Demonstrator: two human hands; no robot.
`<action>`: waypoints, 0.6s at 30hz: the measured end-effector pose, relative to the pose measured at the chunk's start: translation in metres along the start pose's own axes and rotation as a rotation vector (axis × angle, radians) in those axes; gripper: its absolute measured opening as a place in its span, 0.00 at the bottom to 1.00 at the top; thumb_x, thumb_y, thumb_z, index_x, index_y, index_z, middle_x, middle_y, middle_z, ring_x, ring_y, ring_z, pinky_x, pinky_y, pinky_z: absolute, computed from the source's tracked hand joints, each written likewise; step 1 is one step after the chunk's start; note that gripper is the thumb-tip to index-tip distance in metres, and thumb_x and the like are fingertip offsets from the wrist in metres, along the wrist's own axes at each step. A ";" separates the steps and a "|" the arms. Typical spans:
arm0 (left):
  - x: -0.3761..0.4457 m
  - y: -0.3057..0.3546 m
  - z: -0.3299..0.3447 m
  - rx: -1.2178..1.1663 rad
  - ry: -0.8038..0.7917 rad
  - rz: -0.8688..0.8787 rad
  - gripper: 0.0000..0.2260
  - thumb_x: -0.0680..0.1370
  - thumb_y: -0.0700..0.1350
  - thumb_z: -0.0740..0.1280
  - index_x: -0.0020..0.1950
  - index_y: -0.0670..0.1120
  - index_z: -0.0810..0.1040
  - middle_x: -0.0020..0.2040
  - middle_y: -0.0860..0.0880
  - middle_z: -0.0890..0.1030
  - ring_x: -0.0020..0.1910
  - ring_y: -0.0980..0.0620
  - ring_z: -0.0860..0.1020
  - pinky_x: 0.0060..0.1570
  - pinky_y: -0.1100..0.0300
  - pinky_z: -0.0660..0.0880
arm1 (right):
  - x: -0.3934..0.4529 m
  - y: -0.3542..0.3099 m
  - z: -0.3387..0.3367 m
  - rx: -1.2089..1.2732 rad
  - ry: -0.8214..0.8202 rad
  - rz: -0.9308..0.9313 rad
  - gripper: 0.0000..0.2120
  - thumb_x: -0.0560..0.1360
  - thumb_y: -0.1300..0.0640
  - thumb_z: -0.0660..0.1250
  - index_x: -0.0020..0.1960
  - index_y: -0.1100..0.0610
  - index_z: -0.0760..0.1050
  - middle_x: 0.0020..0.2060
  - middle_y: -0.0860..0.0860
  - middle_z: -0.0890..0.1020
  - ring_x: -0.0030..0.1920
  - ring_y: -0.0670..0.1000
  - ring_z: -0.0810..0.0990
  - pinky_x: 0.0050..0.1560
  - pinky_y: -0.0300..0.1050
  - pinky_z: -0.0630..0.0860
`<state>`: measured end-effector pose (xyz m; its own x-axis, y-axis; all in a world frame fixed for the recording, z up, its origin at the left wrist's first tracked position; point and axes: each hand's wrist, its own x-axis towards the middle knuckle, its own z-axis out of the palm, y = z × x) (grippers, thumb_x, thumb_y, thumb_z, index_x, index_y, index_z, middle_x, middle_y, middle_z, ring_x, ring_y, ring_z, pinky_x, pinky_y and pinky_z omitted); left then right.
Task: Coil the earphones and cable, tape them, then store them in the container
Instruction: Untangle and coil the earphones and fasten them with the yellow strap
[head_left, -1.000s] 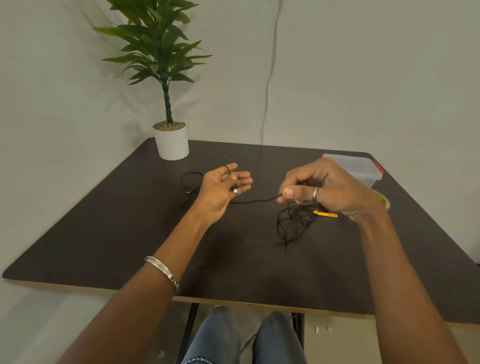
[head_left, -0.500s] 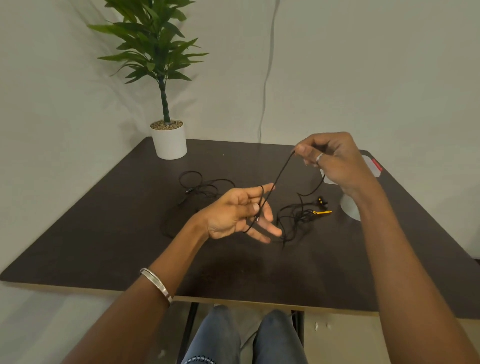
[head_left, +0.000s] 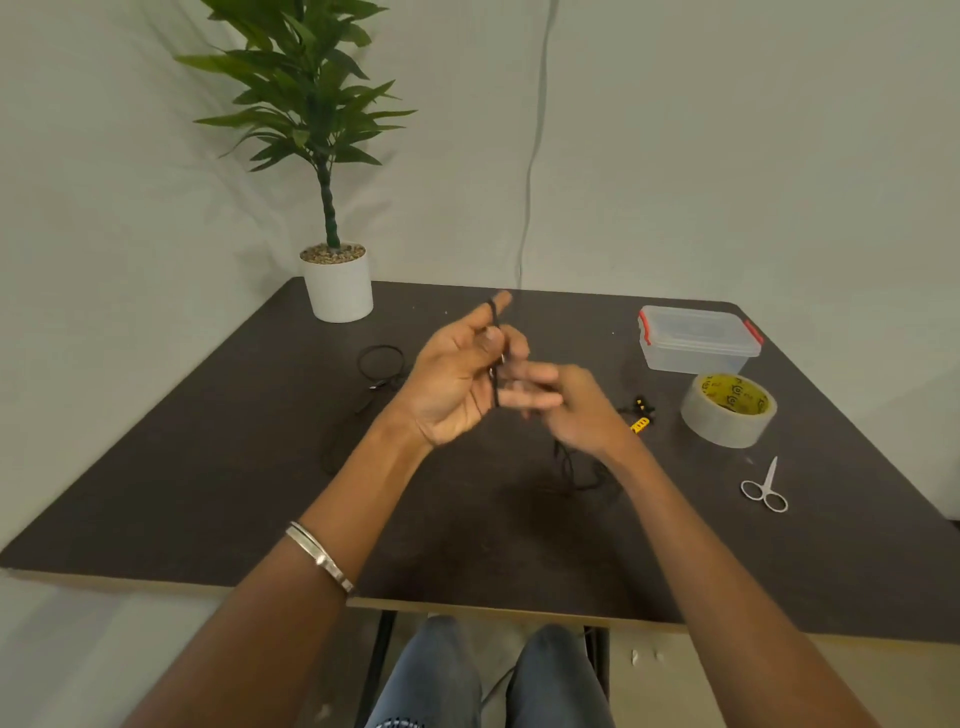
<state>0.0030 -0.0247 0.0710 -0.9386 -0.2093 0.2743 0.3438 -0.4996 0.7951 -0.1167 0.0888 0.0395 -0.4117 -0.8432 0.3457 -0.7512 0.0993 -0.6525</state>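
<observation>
Over the middle of a dark desk (head_left: 218, 467), we see a person's left hand (head_left: 457, 384) raised palm-up, fingers loosely spread with black earphone wire (head_left: 496, 374) looped around them. The right hand (head_left: 576, 410) meets it, fingers curled at the wire; whether they pinch it we cannot tell. More wire trails under the right wrist, ending in yellow-tipped earbuds (head_left: 641, 415). A second black cable (head_left: 382, 364) lies coiled toward the desk's far left side, near a potted plant (head_left: 337, 283) in the far left corner. Near the far right corner sits a closed clear container (head_left: 696, 340), with a tape roll (head_left: 727, 410) and small scissors (head_left: 764, 488) along the right edge.
</observation>
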 end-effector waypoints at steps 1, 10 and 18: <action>0.003 0.003 -0.003 0.033 0.086 0.047 0.23 0.81 0.37 0.55 0.75 0.44 0.55 0.37 0.45 0.80 0.43 0.41 0.84 0.46 0.36 0.78 | -0.006 -0.004 0.005 0.026 -0.068 -0.006 0.17 0.77 0.69 0.61 0.46 0.48 0.79 0.36 0.42 0.81 0.34 0.39 0.78 0.39 0.40 0.74; 0.002 -0.004 -0.038 0.581 0.289 0.041 0.28 0.84 0.40 0.53 0.78 0.52 0.41 0.46 0.50 0.84 0.58 0.46 0.80 0.62 0.41 0.71 | -0.026 -0.040 -0.024 -0.058 -0.260 -0.080 0.05 0.78 0.61 0.65 0.48 0.57 0.81 0.30 0.47 0.80 0.33 0.40 0.78 0.36 0.32 0.71; -0.016 -0.024 -0.019 0.422 -0.147 -0.250 0.25 0.82 0.43 0.56 0.77 0.52 0.52 0.47 0.43 0.82 0.57 0.35 0.79 0.60 0.34 0.70 | 0.013 -0.033 -0.070 0.001 -0.012 -0.079 0.08 0.71 0.64 0.73 0.40 0.51 0.80 0.34 0.49 0.83 0.37 0.42 0.81 0.45 0.37 0.77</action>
<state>0.0105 -0.0250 0.0369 -0.9953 0.0093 0.0968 0.0948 -0.1295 0.9870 -0.1332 0.1116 0.1128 -0.3448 -0.8548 0.3879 -0.7809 0.0319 -0.6239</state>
